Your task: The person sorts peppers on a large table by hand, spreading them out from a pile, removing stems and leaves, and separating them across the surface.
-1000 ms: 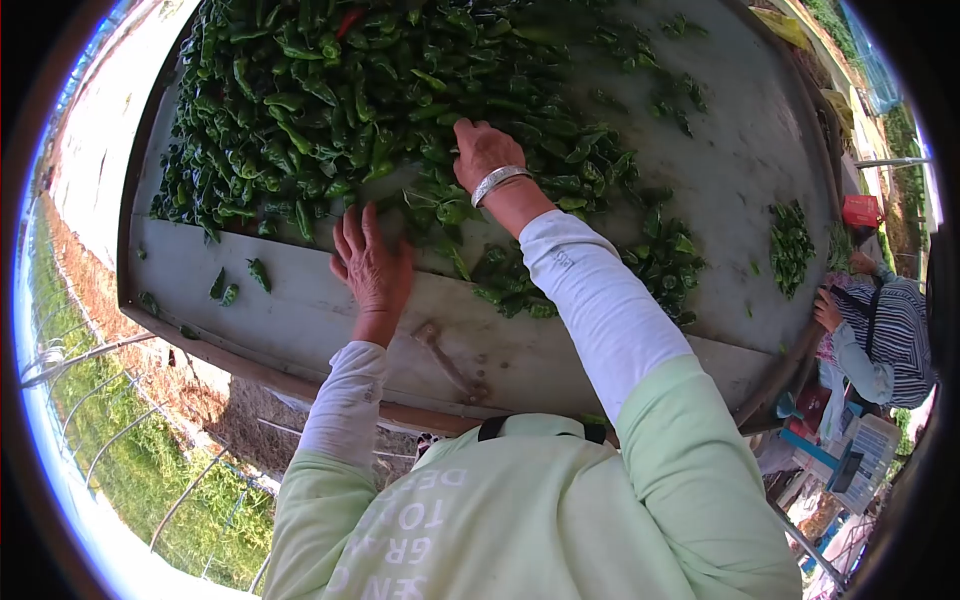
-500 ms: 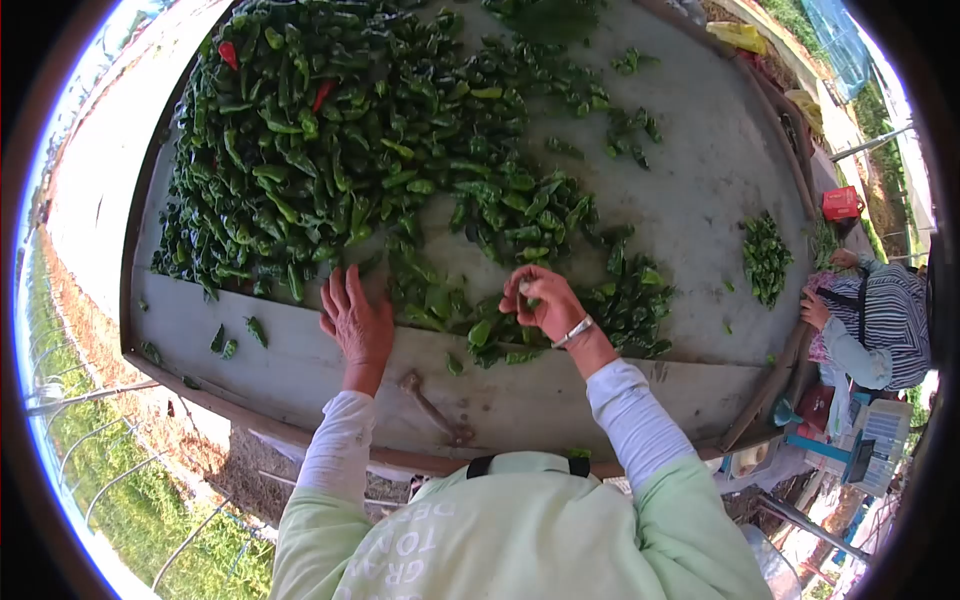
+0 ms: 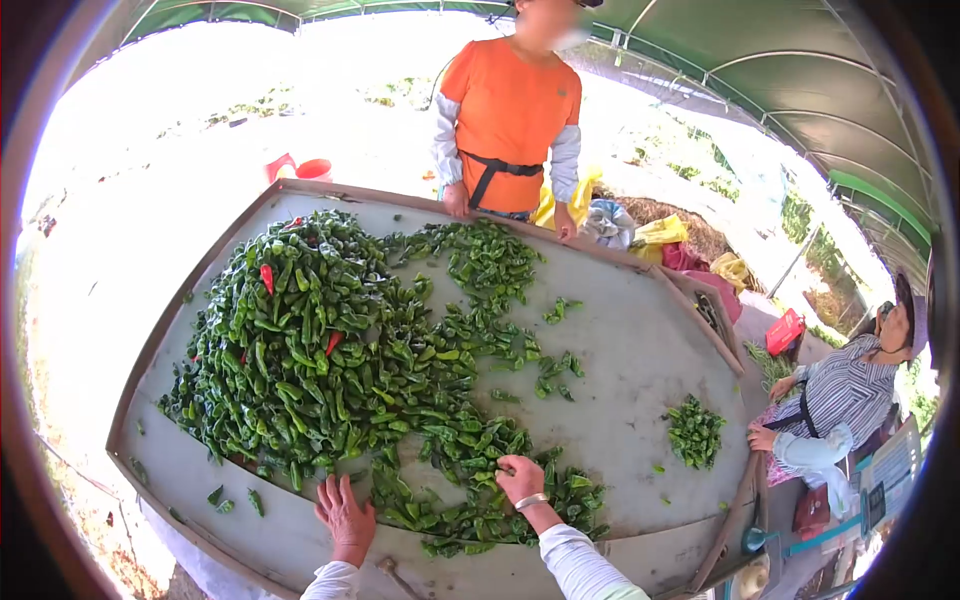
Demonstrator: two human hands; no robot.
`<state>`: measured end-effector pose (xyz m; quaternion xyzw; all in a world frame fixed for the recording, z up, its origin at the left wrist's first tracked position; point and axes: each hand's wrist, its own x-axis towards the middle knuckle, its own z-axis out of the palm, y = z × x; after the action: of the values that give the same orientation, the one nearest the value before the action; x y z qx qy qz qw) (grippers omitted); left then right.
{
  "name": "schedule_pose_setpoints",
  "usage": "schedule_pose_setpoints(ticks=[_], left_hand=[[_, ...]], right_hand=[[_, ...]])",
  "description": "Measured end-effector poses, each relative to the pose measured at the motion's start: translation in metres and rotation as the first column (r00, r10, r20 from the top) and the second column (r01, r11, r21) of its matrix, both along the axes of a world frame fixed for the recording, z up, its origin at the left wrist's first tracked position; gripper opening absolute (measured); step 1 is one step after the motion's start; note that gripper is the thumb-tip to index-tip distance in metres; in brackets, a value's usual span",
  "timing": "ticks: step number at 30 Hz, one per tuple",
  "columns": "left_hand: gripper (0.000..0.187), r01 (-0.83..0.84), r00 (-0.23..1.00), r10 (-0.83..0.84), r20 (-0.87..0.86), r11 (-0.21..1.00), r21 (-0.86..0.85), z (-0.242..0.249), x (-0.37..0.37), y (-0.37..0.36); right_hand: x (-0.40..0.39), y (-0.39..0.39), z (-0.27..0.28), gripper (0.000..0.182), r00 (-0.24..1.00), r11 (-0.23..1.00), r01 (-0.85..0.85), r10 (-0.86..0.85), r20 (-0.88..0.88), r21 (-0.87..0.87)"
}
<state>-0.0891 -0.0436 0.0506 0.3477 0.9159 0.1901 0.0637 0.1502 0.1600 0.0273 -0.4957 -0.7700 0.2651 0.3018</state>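
A large heap of green peppers (image 3: pixel 290 350) covers the left part of the grey sorting table, with a few red peppers (image 3: pixel 267 279) among them. My left hand (image 3: pixel 346 517) lies open with its fingers spread at the heap's near edge, by the table's front strip. To its right, my right hand (image 3: pixel 522 481) wears a bracelet and is closed over a thinner spread of green peppers (image 3: pixel 470 505). Its fingertips are partly hidden, and what they hold cannot be made out.
A person in an orange shirt (image 3: pixel 515 125) stands across the table (image 3: pixel 640 320). Another person in a striped top (image 3: pixel 850 395) is at the right end, near a small pile of peppers (image 3: pixel 694 432). Yellow sacks (image 3: pixel 662 230) and a red box (image 3: pixel 785 331) lie beyond.
The view has tilted up, bringing the person in orange into sight. My right hand has turned knuckles-up, its fingers curled closed. My left hand stays spread by the heap's edge.
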Motion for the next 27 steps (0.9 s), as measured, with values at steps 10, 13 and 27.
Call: schedule_pose_setpoints(ticks=[10, 13, 27], left_hand=[[0.07, 0.02, 1.0, -0.019, -0.014, 1.0, 0.021, 0.0, 0.0, -0.002], [0.071, 0.009, 1.0, -0.009, -0.012, 1.0, 0.002, -0.001, -0.002, 0.0], [0.068, 0.017, 0.985, -0.03, -0.17, 0.996, -0.083, -0.03, -0.006, -0.003]], right_hand=[[0.005, -0.008, -0.007, 0.021, 0.964, 0.994, -0.102, 0.11, 0.243, -0.043], [0.019, 0.0, -0.013, 0.011, 0.941, 0.776, -0.091, -0.138, -0.309, -0.625], [0.047, -0.011, 0.033, 0.028, 0.261, 0.446, -0.709, -0.555, -0.79, -0.547]])
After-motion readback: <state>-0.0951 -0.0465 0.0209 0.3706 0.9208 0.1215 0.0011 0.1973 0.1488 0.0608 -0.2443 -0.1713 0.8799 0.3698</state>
